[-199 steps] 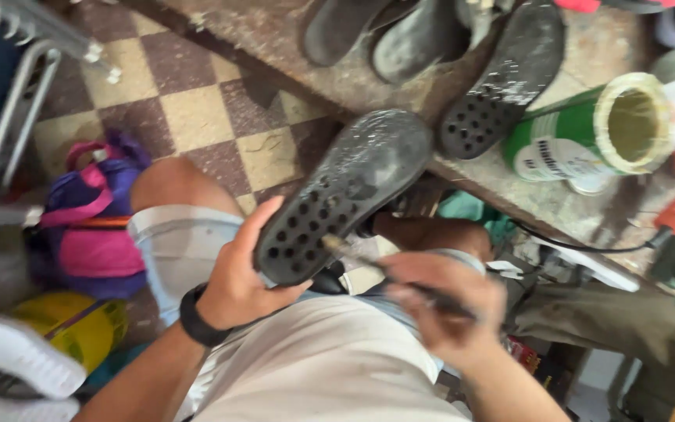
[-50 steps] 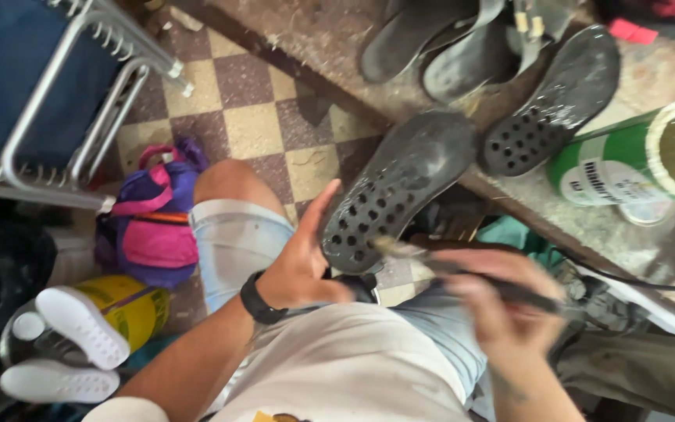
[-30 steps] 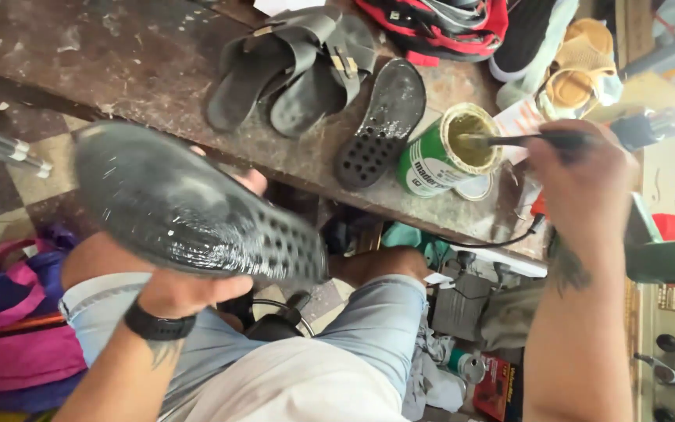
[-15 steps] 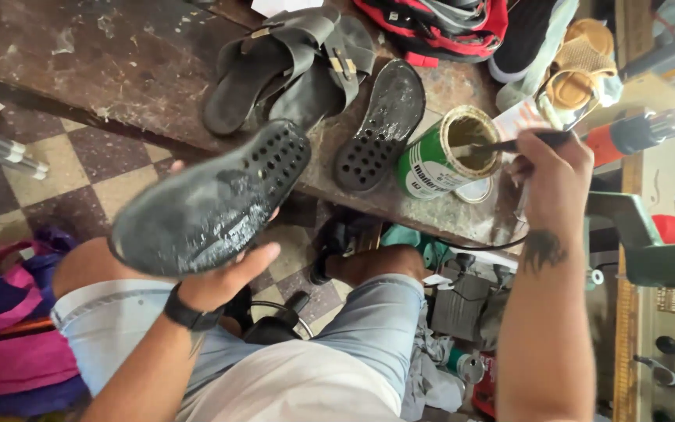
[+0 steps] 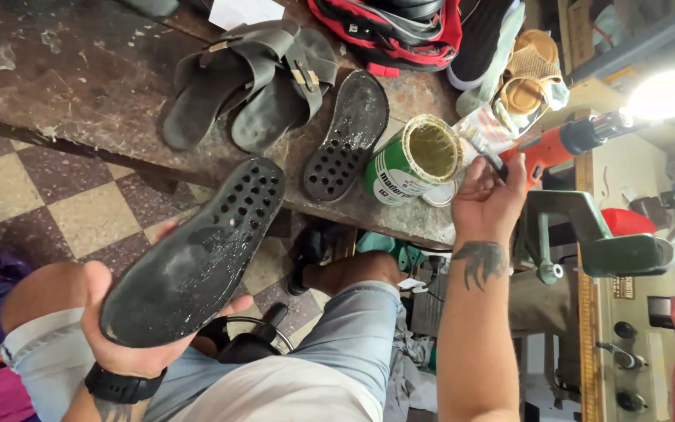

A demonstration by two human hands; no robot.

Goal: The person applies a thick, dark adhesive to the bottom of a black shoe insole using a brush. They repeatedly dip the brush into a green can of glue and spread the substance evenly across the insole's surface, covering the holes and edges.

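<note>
Black rubber filled most of what we saw from the head camera: our left hand gripped a shoe sole from below, fingers curled up round its heel end, thumb on the near edge. We held it over our lap, just off the front edge of the desk, its perforated toe pointing toward the desk and its surface flecked with pale smears.

Our right hand was out past the desk's corner, just beside an open green and white can. Its fingers were pinched on a thin dark tool, too small for us to name with certainty.

On the desk lay a second perforated sole, touching the can, with a pair of dark sandals beside it. An orange power tool lay beyond our right hand.
</note>
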